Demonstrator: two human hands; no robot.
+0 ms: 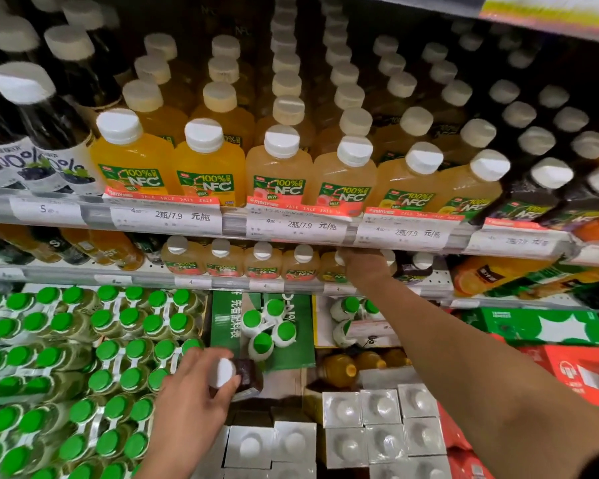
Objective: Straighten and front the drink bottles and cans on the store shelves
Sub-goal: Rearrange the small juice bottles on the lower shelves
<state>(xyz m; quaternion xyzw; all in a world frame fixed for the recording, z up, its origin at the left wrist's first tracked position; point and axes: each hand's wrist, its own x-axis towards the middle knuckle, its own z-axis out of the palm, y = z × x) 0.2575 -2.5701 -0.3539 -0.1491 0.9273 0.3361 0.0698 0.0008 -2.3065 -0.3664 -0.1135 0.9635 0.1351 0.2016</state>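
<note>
1. Dark juice fills the small white-capped bottle [234,375] that our left hand [191,406] grips, fingers and thumb curled round its cap and neck, at about seven o'clock in view, held out over the stock below.
2. Our right hand [363,266] reaches into the middle shelf [194,281] at about three o'clock from centre; its fingers are hidden among the NFC bottles [261,262], so we cannot tell whether they grip anything.
3. We judge the reaching forearm could knock the neighbouring bottles over, and the held bottle could slip from so high a grip.
4. Above, at twelve o'clock, the upper shelf [166,219] carries fronted rows of orange and pale juice bottles [208,164].
5. At eight o'clock, green-capped bottles [83,357] stand packed in shrink-wrapped bundles.
6. At five o'clock, silver-topped cartons [381,426] sit in tight rows, with red boxes [581,375] beside them.
</note>
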